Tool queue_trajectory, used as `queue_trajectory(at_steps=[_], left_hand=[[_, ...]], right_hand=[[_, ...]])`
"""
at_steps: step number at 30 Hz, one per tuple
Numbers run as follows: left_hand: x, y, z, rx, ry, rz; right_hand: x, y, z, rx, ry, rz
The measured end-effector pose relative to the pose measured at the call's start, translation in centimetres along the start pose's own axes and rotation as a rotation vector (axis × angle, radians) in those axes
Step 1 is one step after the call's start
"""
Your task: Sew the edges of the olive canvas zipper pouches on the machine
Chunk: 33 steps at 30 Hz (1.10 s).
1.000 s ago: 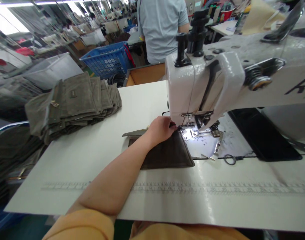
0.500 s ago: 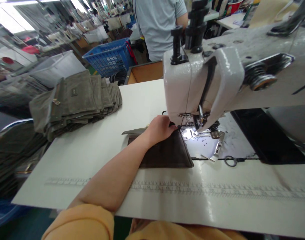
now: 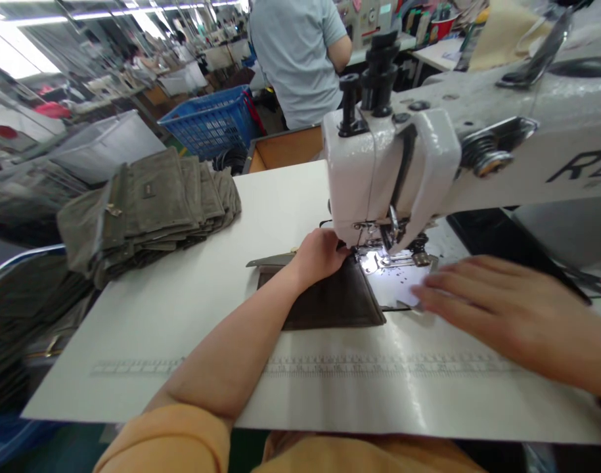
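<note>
A dark brown fabric piece (image 3: 337, 299) lies flat on the white sewing table, its upper right corner at the lit needle area of a sewing machine (image 3: 352, 177). My left hand (image 3: 322, 256) rests at the top of this piece, fingers curled on its edge close to the presser foot; the machine head partly hides the fingertips. Under my left wrist a greenish flap (image 3: 271, 260) sticks out on the left side. Over the table to the right of the needle plate (image 3: 396, 279) is my right hand (image 3: 487, 295), blurred, with fingers stretched out and nothing visible in them.
A stack of olive fabric bag pieces (image 3: 157, 197) sits at the table's left. Beyond are a blue crate (image 3: 209, 121), a cardboard box (image 3: 285, 150) and a person in a light shirt (image 3: 295, 59). A printed ruler (image 3: 330, 365) runs along the front of the table.
My right hand has come into view from the right, covering where the thread snips and part of a metal guide lay. My left hand stays at the fabric; the view has shifted slightly.
</note>
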State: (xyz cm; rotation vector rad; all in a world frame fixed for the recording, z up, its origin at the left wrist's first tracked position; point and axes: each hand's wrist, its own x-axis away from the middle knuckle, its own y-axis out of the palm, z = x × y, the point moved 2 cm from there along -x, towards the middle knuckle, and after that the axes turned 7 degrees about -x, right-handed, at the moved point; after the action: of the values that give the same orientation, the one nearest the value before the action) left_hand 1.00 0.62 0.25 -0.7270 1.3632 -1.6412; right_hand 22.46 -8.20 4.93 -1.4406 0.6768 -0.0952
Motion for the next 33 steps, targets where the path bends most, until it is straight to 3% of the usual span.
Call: queue_trajectory(at_steps=[4, 7, 13, 20, 24, 33], left_hand=[[0.1, -0.1, -0.1, -0.023, 0.019, -0.004], [0.2, -0.2, 0.0, -0.056, 0.014, -0.020], [0.0, 0.2, 0.2, -0.090, 0.042, -0.034], [0.0, 0.9, -0.3, -0.103, 0.157, -0.051], [0.1, 1.1, -0.4, -0.099, 0.141, -0.005], [0.2, -0.1, 0.1, -0.017, 0.122, 0.015]], right_hand=[[-3.7, 4.0, -0.9, 0.021, -0.161, -0.165], [-4.5, 5.1, -1.0, 0.008, -0.160, -0.144], [-3.7, 4.8, -1.1, -0.024, -0.234, -0.049], [-3.7, 5.1, -1.1, -0.054, -0.234, -0.051], [-3.7, 5.2, -1.1, -0.046, -0.242, -0.047], [-3.7, 5.5, -1.2, 0.002, -0.259, -0.055]])
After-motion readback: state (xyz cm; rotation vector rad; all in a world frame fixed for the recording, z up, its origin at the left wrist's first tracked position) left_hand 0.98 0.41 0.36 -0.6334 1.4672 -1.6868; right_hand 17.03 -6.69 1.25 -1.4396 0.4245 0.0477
